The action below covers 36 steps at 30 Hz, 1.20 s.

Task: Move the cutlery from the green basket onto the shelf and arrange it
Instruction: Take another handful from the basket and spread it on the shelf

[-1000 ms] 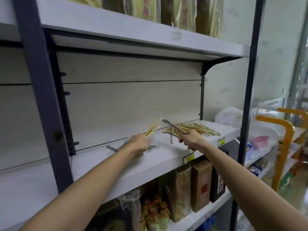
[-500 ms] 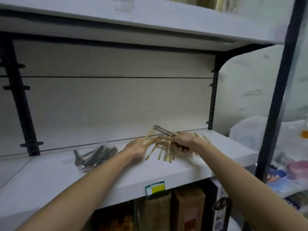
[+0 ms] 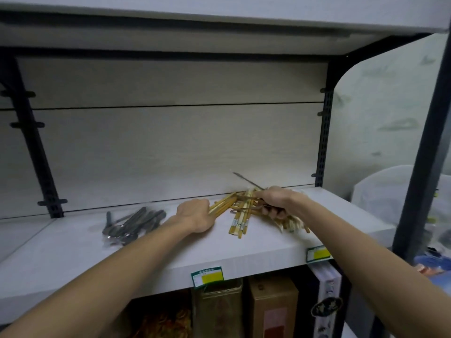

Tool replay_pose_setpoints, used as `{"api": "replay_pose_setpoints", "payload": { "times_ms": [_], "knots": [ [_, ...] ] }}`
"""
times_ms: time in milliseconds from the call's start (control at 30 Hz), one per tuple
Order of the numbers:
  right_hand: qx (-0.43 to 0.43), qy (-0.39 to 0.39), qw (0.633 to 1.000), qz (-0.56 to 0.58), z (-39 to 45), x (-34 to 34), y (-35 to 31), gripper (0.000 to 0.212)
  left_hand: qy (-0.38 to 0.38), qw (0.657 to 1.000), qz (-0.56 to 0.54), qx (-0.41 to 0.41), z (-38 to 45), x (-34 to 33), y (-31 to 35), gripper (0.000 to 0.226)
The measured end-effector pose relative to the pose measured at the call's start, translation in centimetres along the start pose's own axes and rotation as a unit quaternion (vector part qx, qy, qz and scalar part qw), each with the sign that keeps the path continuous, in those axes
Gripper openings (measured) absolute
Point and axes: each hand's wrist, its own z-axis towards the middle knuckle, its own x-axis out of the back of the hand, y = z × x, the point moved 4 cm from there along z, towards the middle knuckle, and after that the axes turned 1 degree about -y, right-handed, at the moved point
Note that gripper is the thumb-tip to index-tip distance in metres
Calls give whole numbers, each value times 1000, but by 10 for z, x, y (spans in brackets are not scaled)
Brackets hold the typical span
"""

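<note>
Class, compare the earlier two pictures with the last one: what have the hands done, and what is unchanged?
The left hand lowered its chopsticks toward the shelf, beside the pile. The right hand brought its metal piece over the pile. Both keep their grip; the metal cutlery lies as half a second ago.

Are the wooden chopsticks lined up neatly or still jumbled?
Jumbled: the wooden chopsticks cross at different angles on the shelf.

right hand (image 3: 275, 201) grip hidden (behind knuckles), boxes (image 3: 273, 311) cropped
</note>
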Motion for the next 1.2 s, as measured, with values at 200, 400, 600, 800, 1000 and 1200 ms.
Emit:
{"api": "replay_pose_setpoints", "payload": {
  "times_ms": [200, 400, 600, 800, 1000, 1200],
  "knots": [
    [30, 69, 997, -1, -2, 7, -3, 30, 8, 999, 21, -26, 0, 1, 2, 20],
    [95, 184, 971, -116, -8, 1, -2, 36, 50, 996, 43, -54, -7, 1, 3, 19],
    [129, 245, 939, -202, -15, -18, -10, 26, 38, 997, 44, -54, -7, 2, 1, 26],
    [120, 271, 909, -295, -14, -15, -17, 16, 26, 998, 30, -51, -9, -1, -5, 34],
    [127, 292, 891, -323, -11, -22, -14, 19, 18, 998, 31, -52, -8, 0, -8, 32],
    [163, 301, 876, -341, -14, -17, -18, 20, 13, 998, 34, -56, -6, 0, -8, 32]
  ]
}}
